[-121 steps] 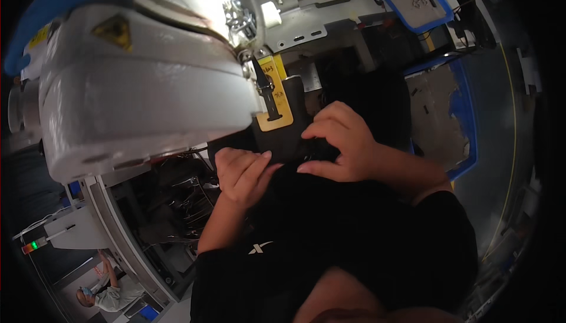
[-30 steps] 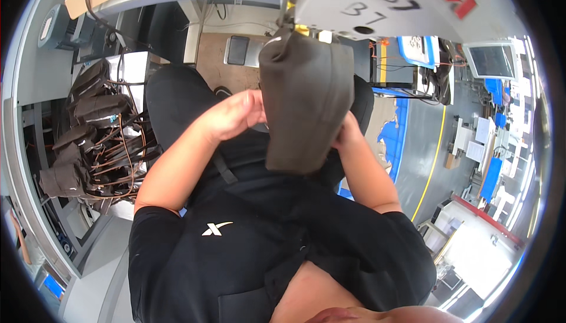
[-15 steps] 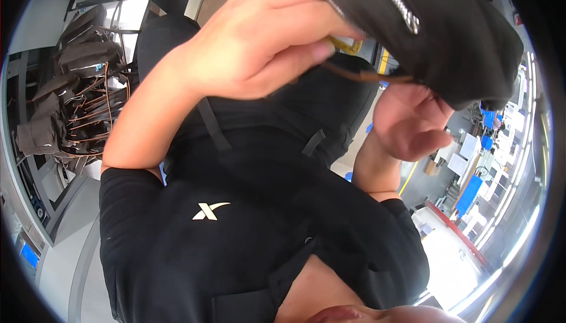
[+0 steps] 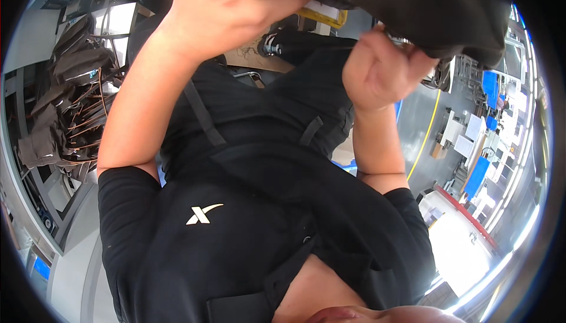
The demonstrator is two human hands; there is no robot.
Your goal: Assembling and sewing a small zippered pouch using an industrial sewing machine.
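Observation:
A soft black zippered bag (image 4: 430, 10) is held up at the top right, partly cut off by the upper edge of the view. My left hand (image 4: 236, 10) is closed on its left edge, with the fingertips hidden behind the fabric. Below the bag, my right hand (image 4: 384, 69) has its fingers curled in and grips the lower edge. A small shiny metal part (image 4: 401, 40) shows between the right hand and the bag.
Dark bags with brown cords lie heaped (image 4: 71, 111) on a surface at the left. A yellow-edged tray (image 4: 324, 17) is beyond my hands. Past a yellow floor line (image 4: 425, 140) at the right, workbenches hold papers and blue items.
The bag has moved upward, mostly taking its zipper out of view. My left hand has shifted up and left. My right hand, loosely open before, has risen and closed on the lower edge.

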